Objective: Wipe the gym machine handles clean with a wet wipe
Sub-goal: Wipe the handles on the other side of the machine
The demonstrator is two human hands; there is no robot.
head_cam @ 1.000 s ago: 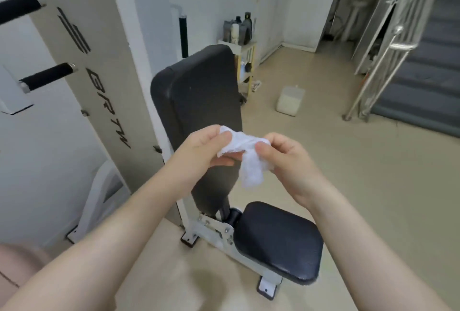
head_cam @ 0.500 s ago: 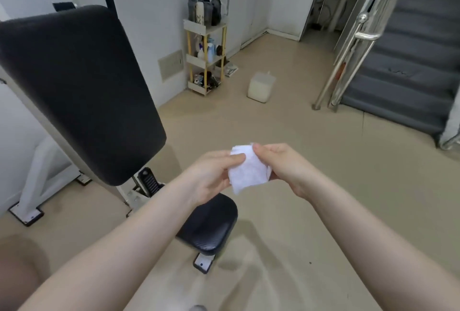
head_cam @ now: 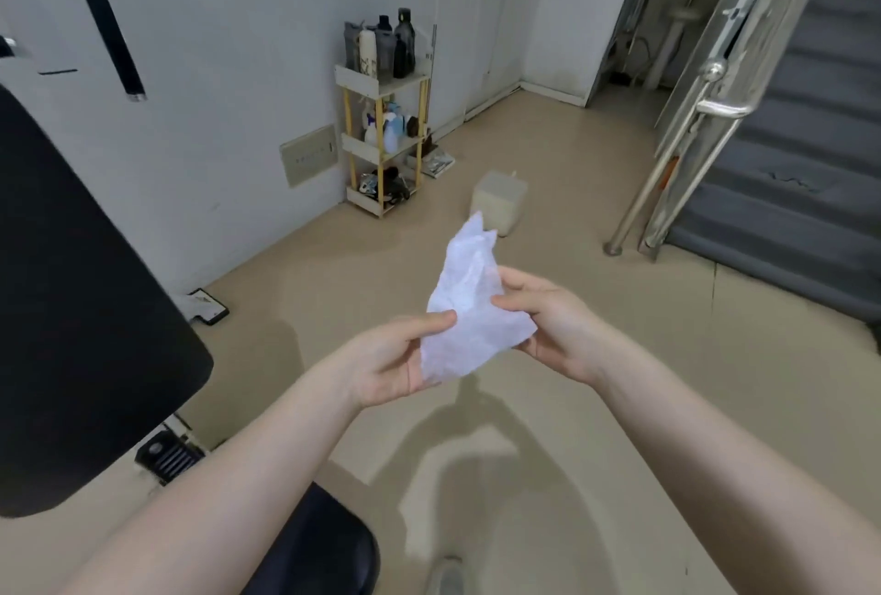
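The wet wipe is in the middle of the view, in the air between both hands. The left hand pinches its lower left edge with thumb and fingers. The right hand pinches its right side. The wipe looks partly spread out, with one corner pointing up toward 12 o'clock.

I think the wiping has not started here. No hand touches a handle. One black handle hangs up at 10 o'clock, well apart from the wipe. The black back pad is at 9 o'clock and the seat is at 6 o'clock.

At 12 o'clock a small shelf rack holds dark bottles on top, and spray bottles on the middle shelf. The bottom shelf is too small to tell. A pale tub sits on the floor near it; I cannot see inside.
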